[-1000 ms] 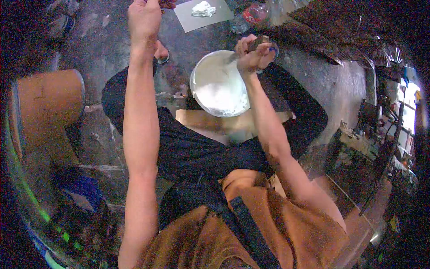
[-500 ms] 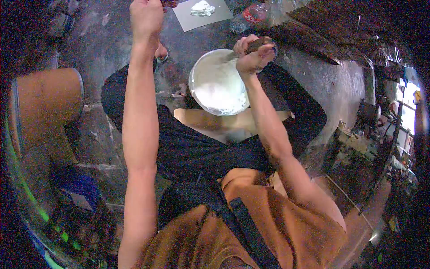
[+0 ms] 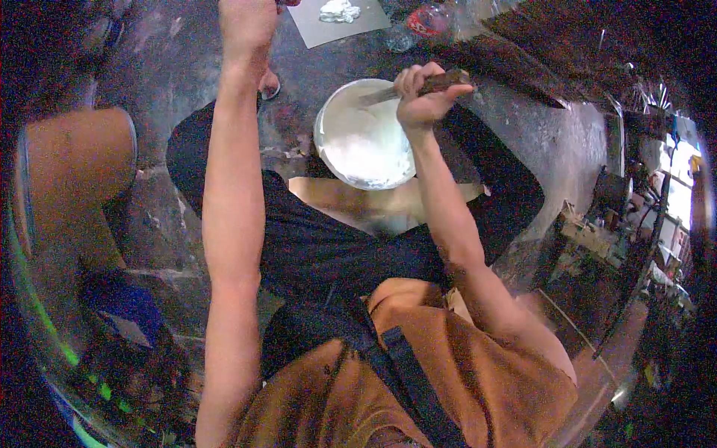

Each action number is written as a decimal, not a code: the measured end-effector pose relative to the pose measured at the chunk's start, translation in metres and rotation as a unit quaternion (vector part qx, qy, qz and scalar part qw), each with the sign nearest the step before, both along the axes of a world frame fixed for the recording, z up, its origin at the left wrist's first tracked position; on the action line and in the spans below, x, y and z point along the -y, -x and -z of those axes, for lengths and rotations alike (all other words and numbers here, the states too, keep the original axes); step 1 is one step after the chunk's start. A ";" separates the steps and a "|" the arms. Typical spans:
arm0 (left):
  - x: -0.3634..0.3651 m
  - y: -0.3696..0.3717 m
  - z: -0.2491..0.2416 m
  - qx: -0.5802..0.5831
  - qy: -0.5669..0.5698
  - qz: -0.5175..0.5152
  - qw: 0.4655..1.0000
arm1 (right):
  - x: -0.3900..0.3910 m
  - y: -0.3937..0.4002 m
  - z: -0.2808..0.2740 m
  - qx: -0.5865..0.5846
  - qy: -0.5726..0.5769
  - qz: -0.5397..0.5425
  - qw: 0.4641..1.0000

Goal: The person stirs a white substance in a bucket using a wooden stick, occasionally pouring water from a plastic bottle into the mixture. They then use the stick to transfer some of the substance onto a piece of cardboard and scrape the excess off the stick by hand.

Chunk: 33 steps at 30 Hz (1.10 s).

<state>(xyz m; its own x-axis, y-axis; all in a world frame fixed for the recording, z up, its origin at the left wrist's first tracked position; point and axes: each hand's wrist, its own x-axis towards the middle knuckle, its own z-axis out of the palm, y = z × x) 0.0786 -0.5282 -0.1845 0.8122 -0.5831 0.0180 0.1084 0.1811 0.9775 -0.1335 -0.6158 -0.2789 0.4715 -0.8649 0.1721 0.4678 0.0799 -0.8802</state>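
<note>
My right hand [image 3: 422, 93] is closed around the dark wooden handle of a trowel [image 3: 441, 81]. Its blade reaches left over a white bucket [image 3: 323, 127] filled with white plaster. The bucket stands on the floor between my legs, just below the hand. My left hand [image 3: 246, 22] is stretched out to the top edge of the view, closed on a small object whose nature I cannot make out. Beyond it lies a grey board [image 3: 321, 31] carrying a lump of white plaster [image 3: 340, 10].
A tan board [image 3: 351, 203] lies under the bucket. An orange cylinder [image 3: 71, 175] stands at the left. A red-capped plastic bottle [image 3: 427, 20] lies at the top. Cluttered shelves [image 3: 635, 224] fill the right side. The concrete floor is stained.
My right hand has lifted the trowel, so its blade now sits above the plaster instead of in it. My left hand has moved slightly further up.
</note>
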 end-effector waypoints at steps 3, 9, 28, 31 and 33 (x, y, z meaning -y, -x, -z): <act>0.002 0.003 -0.005 0.007 -0.005 0.004 1.000 | -0.026 0.028 -0.023 -0.036 -0.039 -0.112 0.992; 0.003 -0.005 0.004 0.007 0.005 0.008 1.000 | 0.031 0.059 0.047 -0.103 0.002 -0.174 0.979; 0.006 0.001 0.001 0.024 0.002 0.041 0.999 | -0.011 0.054 0.008 -0.018 0.000 0.097 0.995; 0.006 -0.003 0.004 0.016 -0.005 0.051 0.999 | -0.015 0.068 -0.005 -0.015 -0.175 -0.010 0.984; -0.001 0.001 0.013 0.017 -0.009 0.049 0.999 | -0.017 0.061 -0.092 -0.029 -0.134 -0.026 0.990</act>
